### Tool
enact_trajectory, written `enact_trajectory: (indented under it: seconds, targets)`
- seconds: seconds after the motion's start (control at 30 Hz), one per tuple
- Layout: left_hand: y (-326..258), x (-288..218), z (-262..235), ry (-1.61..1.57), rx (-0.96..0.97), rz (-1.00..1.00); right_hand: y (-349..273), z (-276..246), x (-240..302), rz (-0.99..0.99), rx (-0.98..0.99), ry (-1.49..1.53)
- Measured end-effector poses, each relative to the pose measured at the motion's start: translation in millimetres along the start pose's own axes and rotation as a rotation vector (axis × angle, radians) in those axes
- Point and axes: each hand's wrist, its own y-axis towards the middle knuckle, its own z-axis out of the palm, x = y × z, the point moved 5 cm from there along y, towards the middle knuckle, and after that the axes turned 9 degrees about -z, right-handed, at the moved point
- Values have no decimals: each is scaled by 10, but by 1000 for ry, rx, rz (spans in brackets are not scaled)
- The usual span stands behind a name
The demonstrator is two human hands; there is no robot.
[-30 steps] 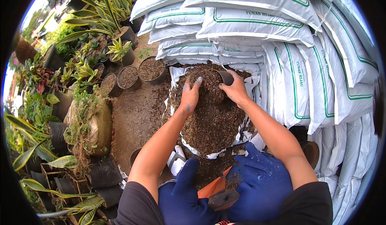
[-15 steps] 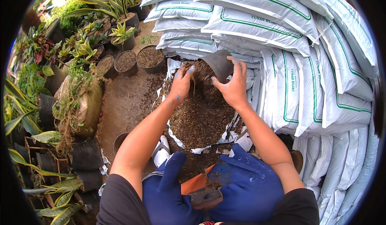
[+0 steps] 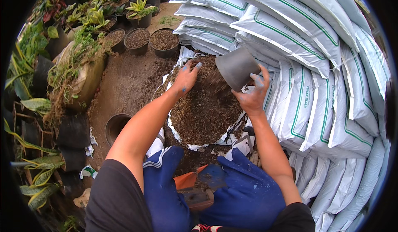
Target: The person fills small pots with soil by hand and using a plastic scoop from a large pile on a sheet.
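My right hand (image 3: 253,94) grips a dark grey plastic plant pot (image 3: 236,69) near its base. The pot lies tipped on its side with its mouth to the left, and loose brown potting mix falls from it in a blur. Below lies a heap of the same potting mix (image 3: 195,120), spread on a torn white sack (image 3: 175,133). Left of the pot, apart from it, my left hand (image 3: 186,77) hovers over the heap, thumb and forefinger apart, with nothing visible in it. Blue stains mark the fingers of both hands.
White sacks with green lines (image 3: 286,37) are stacked high along the right. Three filled pots (image 3: 137,41) stand at the far left, beside potted plants (image 3: 93,18). Another pot (image 3: 116,126) sits by my left forearm. An orange piece (image 3: 186,179) lies between my knees.
The pot has swung to the right and away from my left hand, which was at its mouth. Potting mix now spills from it. The whole view has shifted slightly.
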Motion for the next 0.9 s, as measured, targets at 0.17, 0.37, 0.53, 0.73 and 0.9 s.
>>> enact_trajectory:
  seconds: [0.17, 0.37, 0.53, 0.73, 0.9]
  targets:
    - [76, 218, -27, 148, 57, -90, 139, 14, 5, -141, -96, -130]
    - [31, 241, -73, 411, -38, -126, 164, 454, -231, 321, 126, -119]
    - [62, 394, -42, 573, 61, -130, 228, 969, -247, 279, 508, -93]
    - [269, 414, -98, 637, 37, -27, 338, 1507, -466, 65, 761, -190]
    - [403, 408, -120, 536, 57, -26, 346, 1751, -594, 122, 815, -224]
